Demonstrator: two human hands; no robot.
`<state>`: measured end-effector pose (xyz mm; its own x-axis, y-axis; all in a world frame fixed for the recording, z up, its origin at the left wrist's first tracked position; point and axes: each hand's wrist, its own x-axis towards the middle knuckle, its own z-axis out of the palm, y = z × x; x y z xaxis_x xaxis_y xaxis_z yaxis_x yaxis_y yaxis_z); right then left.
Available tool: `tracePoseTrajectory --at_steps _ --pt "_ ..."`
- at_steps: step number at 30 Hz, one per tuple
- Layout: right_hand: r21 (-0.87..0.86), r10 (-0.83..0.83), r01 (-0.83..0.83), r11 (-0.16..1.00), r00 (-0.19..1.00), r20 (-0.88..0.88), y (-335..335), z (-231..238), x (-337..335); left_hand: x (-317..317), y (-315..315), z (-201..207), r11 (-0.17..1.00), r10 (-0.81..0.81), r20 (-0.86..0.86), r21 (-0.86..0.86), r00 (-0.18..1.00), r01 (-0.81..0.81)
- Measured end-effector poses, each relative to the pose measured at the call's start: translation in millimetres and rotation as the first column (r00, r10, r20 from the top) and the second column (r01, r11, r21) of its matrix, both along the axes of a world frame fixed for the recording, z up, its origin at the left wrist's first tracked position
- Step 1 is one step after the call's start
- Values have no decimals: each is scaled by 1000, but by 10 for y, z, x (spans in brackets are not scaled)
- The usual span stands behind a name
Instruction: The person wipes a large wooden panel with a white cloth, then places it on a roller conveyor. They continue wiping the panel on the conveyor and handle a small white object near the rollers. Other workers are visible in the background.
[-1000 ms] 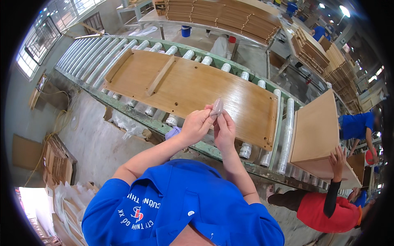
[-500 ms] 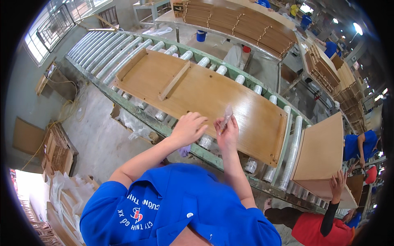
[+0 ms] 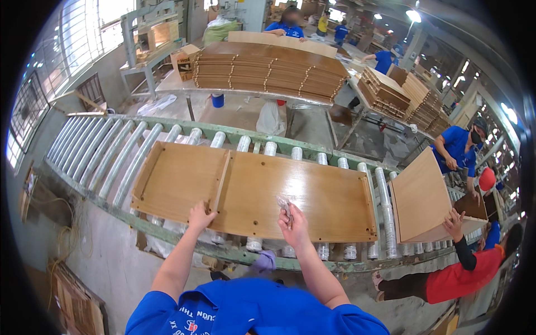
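A long brown wooden panel [image 3: 268,187] lies flat on the roller conveyor, with a strip along each end and a crosspiece [image 3: 221,181] standing across it. Small dark holes dot its surface. At the panel's near edge, beside the lower end of the crosspiece, my left hand [image 3: 200,215] rests with fingers apart, holding nothing. My right hand [image 3: 296,228] is closed around a small clear plastic bag [image 3: 284,203], held above the panel's right half. What the bag contains is too small to make out.
The roller conveyor [image 3: 120,167] has green rails. To the right a box-like wooden cabinet piece [image 3: 421,195] stands on it, with a red-clad person's hand [image 3: 453,223] touching it. Stacked brown panels [image 3: 268,70] fill a table behind. A purple cloth [image 3: 265,261] hangs near me.
My left hand has moved left to the panel's near edge by the crosspiece. The right hand still holds the plastic bag. My view has tilted up, showing more of the room beyond.
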<state>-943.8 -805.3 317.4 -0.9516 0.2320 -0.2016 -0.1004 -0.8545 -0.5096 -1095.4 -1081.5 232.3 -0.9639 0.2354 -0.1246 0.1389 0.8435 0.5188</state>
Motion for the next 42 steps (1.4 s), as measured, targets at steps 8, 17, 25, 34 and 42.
tracePoseTrajectory --at_steps 8,17,25,34,42 --pt "120 -36 20 993 991 127 -556 -176 -215 -28 198 -212 993 -49 -110 100 993 60" --pt "210 -160 133 969 980 118 -85 -368 -651 142 491 -157 984 -179 -187 -46 966 174" --pt "149 -354 337 930 929 109 1034 -431 -192 71 356 -38 969 -121 -108 -228 987 94" --pt "167 -563 545 822 821 92 2418 -706 447 -66 393 -5 902 187 -101 -377 977 -211" --pt "262 -694 660 704 718 54 3440 -864 288 -66 860 79 664 -93 -122 -747 988 -30"
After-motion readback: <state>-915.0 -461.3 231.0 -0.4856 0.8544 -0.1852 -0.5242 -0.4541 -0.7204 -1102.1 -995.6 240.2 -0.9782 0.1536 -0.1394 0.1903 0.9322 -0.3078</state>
